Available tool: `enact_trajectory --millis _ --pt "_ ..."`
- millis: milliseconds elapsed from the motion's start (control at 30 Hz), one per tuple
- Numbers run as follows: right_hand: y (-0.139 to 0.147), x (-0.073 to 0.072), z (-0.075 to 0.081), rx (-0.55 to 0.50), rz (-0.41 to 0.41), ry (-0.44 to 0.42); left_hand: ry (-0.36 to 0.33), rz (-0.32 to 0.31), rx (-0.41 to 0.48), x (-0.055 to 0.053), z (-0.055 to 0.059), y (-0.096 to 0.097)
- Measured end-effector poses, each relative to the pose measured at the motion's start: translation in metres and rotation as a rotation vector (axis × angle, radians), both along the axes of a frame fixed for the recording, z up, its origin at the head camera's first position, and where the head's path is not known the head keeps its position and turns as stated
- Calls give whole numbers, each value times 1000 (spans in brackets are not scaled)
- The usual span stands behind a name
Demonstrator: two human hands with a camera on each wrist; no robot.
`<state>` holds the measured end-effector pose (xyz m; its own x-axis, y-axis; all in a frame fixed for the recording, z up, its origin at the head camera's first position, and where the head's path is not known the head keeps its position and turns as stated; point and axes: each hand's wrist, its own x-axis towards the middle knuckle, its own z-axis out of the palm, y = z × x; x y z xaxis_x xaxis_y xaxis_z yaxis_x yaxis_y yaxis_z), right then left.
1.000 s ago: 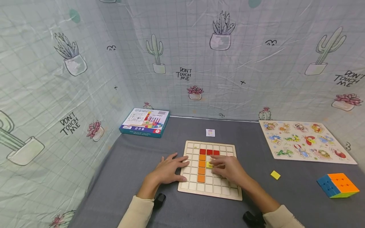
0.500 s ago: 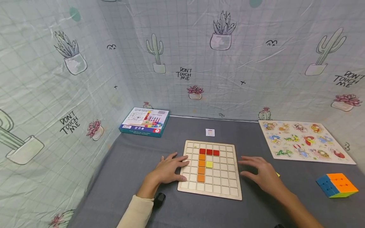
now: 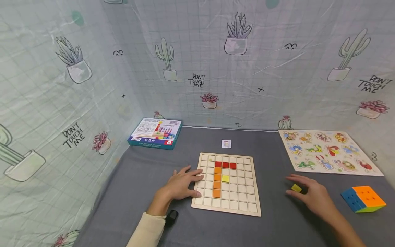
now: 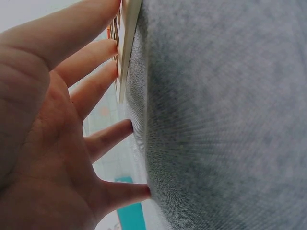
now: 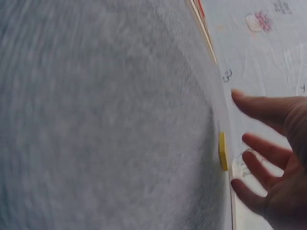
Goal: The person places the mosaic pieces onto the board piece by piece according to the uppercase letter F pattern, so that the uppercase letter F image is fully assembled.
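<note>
A wooden grid board point(image 3: 242, 198) lies on the grey cloth, with red tiles point(image 3: 225, 165) in a short row, orange tiles point(image 3: 217, 185) in a column below, and one yellow tile point(image 3: 225, 178) to the right of that column. My left hand point(image 3: 179, 185) rests at the board's left edge, fingers spread, thumb and two fingers touching it; the left wrist view shows the other two fingertips on the cloth. To the right, my right hand point(image 3: 314, 195) holds its thumb and fingers apart around a loose yellow tile point(image 3: 296, 188). In the right wrist view the fingers do not touch this tile point(image 5: 222, 151).
Behind the board lies a small printed card point(image 3: 226, 143). A boxed game point(image 3: 155, 133) sits at the back left. An insect puzzle board point(image 3: 330, 151) lies at the back right, with a puzzle cube point(image 3: 364, 199) nearer on the right. A patterned curtain point(image 3: 262, 68) surrounds the table.
My right hand has left the yellow tile on the board and moved right, with its fingers spread, to the loose yellow tile. My left hand has stayed at the board's edge.
</note>
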<state>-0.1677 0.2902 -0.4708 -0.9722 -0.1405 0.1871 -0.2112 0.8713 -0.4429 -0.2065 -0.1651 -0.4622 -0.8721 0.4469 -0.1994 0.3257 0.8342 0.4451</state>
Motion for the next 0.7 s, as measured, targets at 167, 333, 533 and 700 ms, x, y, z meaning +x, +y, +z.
enact_trajectory --millis 167,333,533,700 --pt "13 -4 -1 57 -78 -130 2 1 -4 0 -1 0" --pt "17 -7 1 88 -113 -175 14 11 -5 0 0 0" --pt "15 -5 1 73 -129 -138 15 5 -14 0 1 1" --pt "15 -3 1 70 -144 -112 1 -1 -4 1 3 1"
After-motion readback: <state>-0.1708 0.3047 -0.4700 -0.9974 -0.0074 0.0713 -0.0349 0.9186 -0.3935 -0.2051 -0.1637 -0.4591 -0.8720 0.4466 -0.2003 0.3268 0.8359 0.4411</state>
